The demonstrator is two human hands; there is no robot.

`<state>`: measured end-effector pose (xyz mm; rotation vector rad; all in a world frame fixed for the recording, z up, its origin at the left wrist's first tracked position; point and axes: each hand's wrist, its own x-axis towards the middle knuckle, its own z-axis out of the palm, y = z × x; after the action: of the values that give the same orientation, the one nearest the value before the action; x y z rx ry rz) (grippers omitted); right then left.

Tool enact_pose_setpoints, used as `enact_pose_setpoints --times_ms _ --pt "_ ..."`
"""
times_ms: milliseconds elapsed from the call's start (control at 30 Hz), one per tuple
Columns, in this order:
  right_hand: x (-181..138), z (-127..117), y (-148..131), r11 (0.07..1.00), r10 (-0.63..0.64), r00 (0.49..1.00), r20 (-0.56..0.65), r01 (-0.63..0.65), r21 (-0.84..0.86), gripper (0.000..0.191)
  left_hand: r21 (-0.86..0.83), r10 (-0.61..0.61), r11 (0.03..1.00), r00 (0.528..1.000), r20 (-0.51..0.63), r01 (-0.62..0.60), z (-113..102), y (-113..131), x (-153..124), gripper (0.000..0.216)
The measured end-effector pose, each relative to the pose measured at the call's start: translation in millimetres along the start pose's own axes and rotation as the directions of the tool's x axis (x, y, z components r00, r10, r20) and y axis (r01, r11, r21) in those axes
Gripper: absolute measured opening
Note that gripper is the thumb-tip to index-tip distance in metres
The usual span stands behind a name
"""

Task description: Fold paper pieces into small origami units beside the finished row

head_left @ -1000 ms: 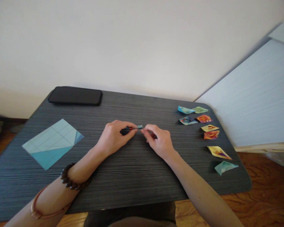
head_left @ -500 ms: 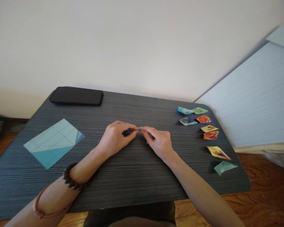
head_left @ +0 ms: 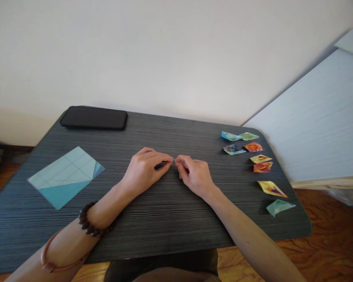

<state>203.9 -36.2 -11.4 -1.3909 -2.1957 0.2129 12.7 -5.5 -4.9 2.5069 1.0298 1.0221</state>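
My left hand (head_left: 145, 167) and my right hand (head_left: 194, 174) meet fingertip to fingertip over the middle of the dark striped table (head_left: 153, 219). Both are closed in a pinch on a small folded paper piece (head_left: 173, 160), of which only a thin sliver shows between the fingers. A dark bead bracelet and a reddish cord sit on my left wrist.
A creased light-blue paper sheet (head_left: 65, 177) lies at the left. A black phone (head_left: 93, 117) rests at the far left edge. Several small colourful folded paper pieces (head_left: 257, 158) line the table's right side. A pale bed surface (head_left: 320, 129) lies to the right.
My hands have drawn closer together. The paper piece between them shows less than before, now nearly hidden by the fingers.
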Motion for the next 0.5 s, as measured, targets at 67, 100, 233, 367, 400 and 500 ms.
enact_pose_setpoints --times_ms 67,100,233,367,400,500 --pt "0.8 -0.7 0.0 1.0 -0.022 1.0 -0.013 0.021 -0.017 0.016 0.0 0.002 1.0 1.0 -0.002 -0.002 -0.6 1.0 0.3 0.01" --pt "1.0 -0.7 0.3 0.999 -0.033 0.999 -0.021 0.033 -0.011 0.015 -0.001 0.002 1.0 1.0 -0.004 -0.002 -1.0 1.4 0.5 0.01" --pt "-0.1 1.6 3.0 0.986 0.03 0.998 -0.059 -0.02 0.163 0.013 -0.018 -0.012 1.0 1.0 -0.004 0.012 -2.3 2.1 1.3 0.011" --pt "-0.9 4.4 4.6 0.862 0.225 0.974 -0.012 -0.193 0.469 0.027 -0.039 -0.051 0.998 0.998 -0.031 0.05 -2.8 2.4 1.5 0.01" --pt "-0.6 4.7 4.8 0.822 0.249 0.968 0.007 -0.215 0.527 0.028 -0.046 -0.059 0.997 0.998 -0.037 0.058 -3.0 2.7 1.5 0.01" --pt "0.4 4.3 5.2 0.742 0.268 0.963 0.038 -0.231 0.63 0.026 -0.065 -0.069 0.996 0.997 -0.04 0.067 -3.9 4.2 1.9 0.009"
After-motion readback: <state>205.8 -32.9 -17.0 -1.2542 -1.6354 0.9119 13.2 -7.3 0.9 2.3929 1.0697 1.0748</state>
